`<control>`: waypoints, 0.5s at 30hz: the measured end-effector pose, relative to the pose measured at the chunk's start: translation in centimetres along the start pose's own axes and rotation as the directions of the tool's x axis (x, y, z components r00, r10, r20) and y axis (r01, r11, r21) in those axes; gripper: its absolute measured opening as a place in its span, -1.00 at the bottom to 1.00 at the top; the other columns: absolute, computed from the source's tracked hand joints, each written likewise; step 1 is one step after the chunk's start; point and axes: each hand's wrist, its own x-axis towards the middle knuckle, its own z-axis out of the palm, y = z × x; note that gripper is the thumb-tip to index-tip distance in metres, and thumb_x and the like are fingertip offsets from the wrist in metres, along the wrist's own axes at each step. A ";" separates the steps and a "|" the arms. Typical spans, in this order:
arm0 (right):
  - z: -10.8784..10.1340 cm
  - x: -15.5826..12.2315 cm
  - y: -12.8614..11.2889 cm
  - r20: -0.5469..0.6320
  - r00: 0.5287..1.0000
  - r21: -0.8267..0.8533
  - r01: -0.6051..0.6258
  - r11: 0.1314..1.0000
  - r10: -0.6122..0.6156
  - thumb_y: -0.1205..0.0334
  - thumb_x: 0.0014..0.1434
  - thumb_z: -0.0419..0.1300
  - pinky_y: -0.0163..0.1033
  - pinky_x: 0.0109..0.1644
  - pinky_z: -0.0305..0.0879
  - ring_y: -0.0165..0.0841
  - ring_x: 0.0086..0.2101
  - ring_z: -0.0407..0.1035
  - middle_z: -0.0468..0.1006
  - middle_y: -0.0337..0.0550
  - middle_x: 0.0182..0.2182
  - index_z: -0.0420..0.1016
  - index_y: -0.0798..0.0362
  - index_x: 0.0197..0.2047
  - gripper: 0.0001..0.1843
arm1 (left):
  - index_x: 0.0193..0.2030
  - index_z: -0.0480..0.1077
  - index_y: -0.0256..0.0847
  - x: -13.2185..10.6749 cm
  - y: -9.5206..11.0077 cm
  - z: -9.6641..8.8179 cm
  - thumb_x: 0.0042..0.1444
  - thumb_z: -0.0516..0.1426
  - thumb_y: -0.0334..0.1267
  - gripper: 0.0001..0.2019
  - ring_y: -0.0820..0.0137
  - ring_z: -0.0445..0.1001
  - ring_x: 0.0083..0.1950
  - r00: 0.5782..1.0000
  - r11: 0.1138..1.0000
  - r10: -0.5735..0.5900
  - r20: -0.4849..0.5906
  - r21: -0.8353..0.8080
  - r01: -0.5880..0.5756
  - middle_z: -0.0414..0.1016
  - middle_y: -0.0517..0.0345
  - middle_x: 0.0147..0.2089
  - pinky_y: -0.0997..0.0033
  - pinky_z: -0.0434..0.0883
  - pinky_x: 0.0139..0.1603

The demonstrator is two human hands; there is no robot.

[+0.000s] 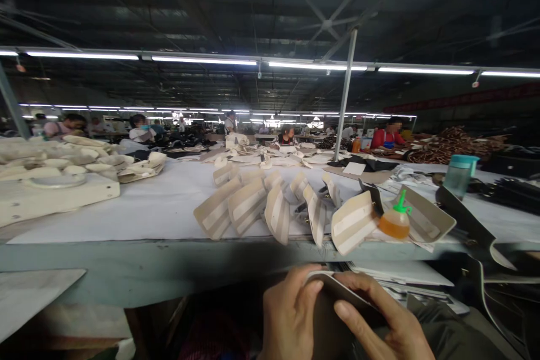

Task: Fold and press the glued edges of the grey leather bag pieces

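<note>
At the bottom of the view, below the table's front edge, both my hands hold one flat dark leather piece (333,287) with a pale edge. My left hand (289,315) grips its left side with the fingers curled over the top. My right hand (382,315) pinches its right side, thumb on the face. Just beyond, on the table, lie several beige folded leather pieces (248,205) and a small orange glue bottle (395,220) with a green nozzle.
A long white-covered table (160,208) runs across the view. Stacked beige pieces (59,171) sit at the left, a teal-lidded cup (460,174) and dark straps at the right. A metal post (345,98) rises behind. Other people work at far tables.
</note>
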 end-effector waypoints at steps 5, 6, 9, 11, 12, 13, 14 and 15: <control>-0.3 0.1 0.3 -0.078 0.993 0.089 0.098 0.991 -0.091 0.24 0.28 0.29 -0.54 -0.06 0.37 -0.47 -0.22 0.54 0.61 -0.39 -0.21 0.47 -0.18 -0.10 -0.85 | -0.06 0.43 -0.07 -1.3 -1.1 1.4 0.38 0.05 -0.14 -0.83 0.42 0.63 -0.09 0.999 0.991 -0.052 -0.012 -0.122 0.050 0.68 0.13 -0.07 0.59 0.45 -0.05; -0.4 0.2 0.3 -0.080 0.993 0.113 0.095 0.989 -0.086 0.25 0.27 0.30 -0.52 -0.06 0.37 -0.46 -0.23 0.52 0.59 -0.38 -0.23 0.46 -0.17 -0.13 -0.86 | -0.07 0.40 -0.07 -1.4 -1.2 1.6 0.39 0.02 -0.10 -0.81 0.42 0.62 -0.06 0.999 0.991 -0.047 -0.011 -0.122 0.046 0.67 0.11 -0.04 0.57 0.45 -0.03; -0.6 0.4 -0.1 -0.026 0.996 0.164 0.088 0.982 -0.085 0.27 0.26 0.30 -0.44 -0.09 0.39 -0.42 -0.22 0.50 0.55 -0.34 -0.25 0.48 -0.13 -0.23 -0.90 | -0.09 0.37 -0.05 -1.6 -1.1 2.0 0.42 -0.02 -0.06 -0.79 0.43 0.62 -0.04 1.000 0.997 0.012 -0.014 -0.070 -0.013 0.67 0.13 -0.03 0.56 0.44 -0.01; -0.8 0.6 -0.6 0.047 0.995 0.211 0.072 0.975 -0.084 0.26 0.27 0.29 -0.39 -0.12 0.40 -0.38 -0.20 0.49 0.53 -0.30 -0.25 0.51 -0.10 -0.32 -0.89 | -0.08 0.38 -0.04 -1.7 -0.7 2.1 0.43 -0.04 -0.07 -0.79 0.43 0.63 -0.05 0.997 0.998 0.063 -0.044 -0.010 -0.064 0.67 0.14 -0.03 0.54 0.45 -0.01; -0.9 0.7 -0.8 0.072 0.995 0.239 0.053 0.970 -0.072 0.26 0.28 0.28 -0.38 -0.13 0.41 -0.37 -0.21 0.49 0.53 -0.29 -0.25 0.51 -0.09 -0.34 -0.87 | -0.08 0.38 -0.03 -1.8 -0.5 2.0 0.43 -0.03 -0.07 -0.78 0.41 0.63 -0.06 0.995 0.997 0.079 -0.059 0.020 -0.078 0.68 0.14 -0.03 0.52 0.45 -0.01; -0.9 0.7 -1.0 0.077 0.996 0.260 0.029 0.965 -0.051 0.25 0.29 0.26 -0.37 -0.14 0.40 -0.37 -0.22 0.48 0.53 -0.29 -0.27 0.50 -0.09 -0.35 -0.85 | -0.08 0.39 -0.03 -1.8 -0.3 2.0 0.42 -0.03 -0.07 -0.78 0.40 0.64 -0.06 0.994 0.996 0.084 -0.072 0.045 -0.080 0.68 0.14 -0.03 0.50 0.46 0.00; -1.0 0.7 -1.2 0.067 0.997 0.272 0.007 0.962 -0.026 0.24 0.30 0.24 -0.36 -0.15 0.40 -0.37 -0.24 0.48 0.53 -0.28 -0.28 0.48 -0.08 -0.35 -0.84 | -0.08 0.40 -0.03 -1.9 -0.1 1.9 0.42 -0.02 -0.07 -0.78 0.38 0.64 -0.06 0.994 0.995 0.079 -0.081 0.064 -0.074 0.68 0.13 -0.04 0.47 0.47 0.00; -1.0 0.7 -1.3 0.051 0.999 0.274 -0.014 0.962 0.000 0.24 0.31 0.23 -0.36 -0.16 0.40 -0.37 -0.26 0.48 0.53 -0.28 -0.30 0.46 -0.07 -0.35 -0.84 | -0.09 0.42 -0.04 -2.0 0.1 1.9 0.41 -0.01 -0.07 -0.78 0.35 0.64 -0.06 0.994 0.995 0.067 -0.088 0.076 -0.060 0.69 0.12 -0.05 0.45 0.47 0.00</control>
